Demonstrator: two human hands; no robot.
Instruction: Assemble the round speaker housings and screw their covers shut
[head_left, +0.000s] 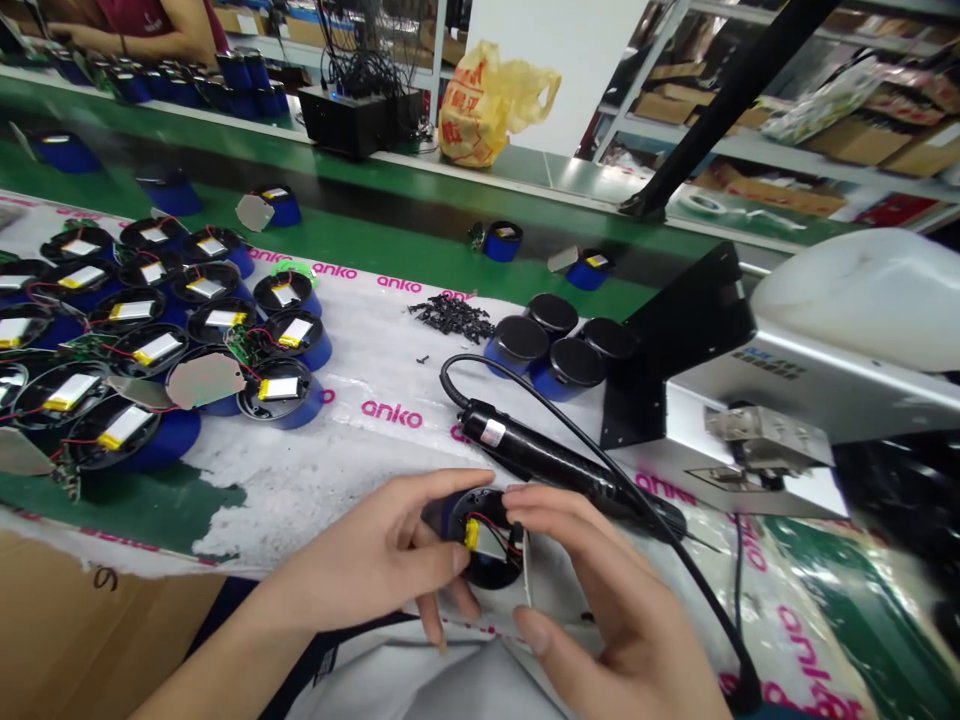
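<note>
My left hand [375, 560] grips a small round blue-and-black housing [487, 578], its open side tilted up towards me. Inside it lies a silver battery [491, 543] with yellow tape and thin red wires. At the housing's right edge, a thin pale round plate [527, 575] stands nearly edge-on. My right hand [615, 590] curves around this plate, fingertips at the housing's top rim and thumb low by the plate. How firmly the right fingers press on it is hard to see. Just beyond the hands lies a black corded electric screwdriver [555, 460].
Several open blue housings with batteries [281, 388] crowd the left. Black screws [454, 318] lie piled behind, beside several black-topped housings [570, 362]. A silver machine [750, 430] stands right; the screwdriver's cable [660, 530] loops near my right hand. A person [165, 30] sits across the green conveyor [360, 225].
</note>
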